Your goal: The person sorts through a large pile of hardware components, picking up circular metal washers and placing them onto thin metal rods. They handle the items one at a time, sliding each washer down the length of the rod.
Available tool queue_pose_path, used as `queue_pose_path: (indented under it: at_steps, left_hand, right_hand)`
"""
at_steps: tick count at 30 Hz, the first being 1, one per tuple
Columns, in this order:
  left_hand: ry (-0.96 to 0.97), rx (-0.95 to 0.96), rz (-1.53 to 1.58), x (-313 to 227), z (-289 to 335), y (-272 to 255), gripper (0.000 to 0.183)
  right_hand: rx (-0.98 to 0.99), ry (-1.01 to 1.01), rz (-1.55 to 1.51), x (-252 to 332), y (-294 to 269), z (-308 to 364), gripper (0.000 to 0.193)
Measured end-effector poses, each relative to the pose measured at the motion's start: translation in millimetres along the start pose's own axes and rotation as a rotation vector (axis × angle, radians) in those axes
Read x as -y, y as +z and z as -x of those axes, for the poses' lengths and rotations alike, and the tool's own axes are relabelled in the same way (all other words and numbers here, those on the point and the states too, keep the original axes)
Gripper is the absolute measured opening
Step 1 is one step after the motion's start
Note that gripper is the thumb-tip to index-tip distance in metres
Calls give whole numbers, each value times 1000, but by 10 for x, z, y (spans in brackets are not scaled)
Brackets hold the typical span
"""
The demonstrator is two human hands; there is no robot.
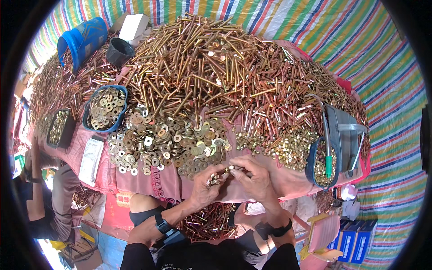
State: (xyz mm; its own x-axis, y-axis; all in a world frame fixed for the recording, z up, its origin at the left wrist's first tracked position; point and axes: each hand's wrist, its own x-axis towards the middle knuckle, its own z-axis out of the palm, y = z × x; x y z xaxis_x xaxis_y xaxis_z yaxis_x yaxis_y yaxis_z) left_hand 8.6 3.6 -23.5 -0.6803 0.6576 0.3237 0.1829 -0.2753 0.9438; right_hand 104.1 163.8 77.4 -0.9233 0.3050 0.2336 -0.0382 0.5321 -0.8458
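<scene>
Both hands are close together at the table's near edge, in front of the washers and nuts. My left hand (203,188) is closed round several bolts (214,179), their ends showing between the fingers. My right hand (256,181) pinches a bolt (231,168) at its end, just beside the left fingertips; whether a nut or washer sits on it is too small to tell. Beyond the left hand spreads a heap of flat washers (166,140). Past the right hand lies a pile of small brassy nuts (292,150). A large mound of long bolts (193,67) rises behind both.
On the left are a blue-rimmed basin (85,118) of washers, a dark tray (68,135) of nuts and a silver packet (91,159). Farther back lie a blue bucket (72,47) and a black pot (120,51). A blue tub (310,167) and grey container (344,117) stand right. Another person's arm (33,189) shows at left.
</scene>
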Motion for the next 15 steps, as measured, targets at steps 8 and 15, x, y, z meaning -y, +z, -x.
queue_pose_path:
  at_steps: [8, 15]
  left_hand:
    - [-15, -1, -34, -87, -26, -13, 42]
    - [-5, 28, -62, -70, -32, -52, 49]
  right_hand:
    - [-16, -17, -176, -146, 96, -13, 20]
    - [7, 21, -295, -108, 119, -18, 7]
